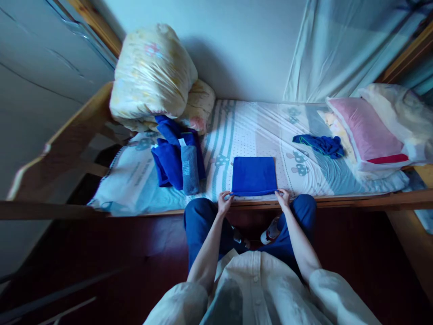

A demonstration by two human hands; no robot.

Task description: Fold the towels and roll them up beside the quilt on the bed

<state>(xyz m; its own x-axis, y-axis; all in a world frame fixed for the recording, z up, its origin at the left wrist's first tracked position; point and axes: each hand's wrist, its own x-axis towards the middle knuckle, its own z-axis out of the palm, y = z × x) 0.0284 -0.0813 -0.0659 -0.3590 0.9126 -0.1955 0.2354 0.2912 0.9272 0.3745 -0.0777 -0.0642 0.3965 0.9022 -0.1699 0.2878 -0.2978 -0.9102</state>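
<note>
A blue cloth [254,175], laid out as a flat rectangle, rests on the bed near its front edge. My left hand [224,201] pinches its near left corner, while my right hand [283,198] grips the near right corner the same way. To the left lie several folded or rolled blue cloths [169,164] with a grey-blue rolled cloth [190,170] in front. Off to the right is a crumpled blue cloth [321,144] with a thin green edge.
A patterned sheet [250,128] covers the bed. A bulky yellowish quilt [152,72] is piled at the left end, and a pink pillow [367,128] lies at the right. A wooden rail [355,201] runs along the front; my knees are against it.
</note>
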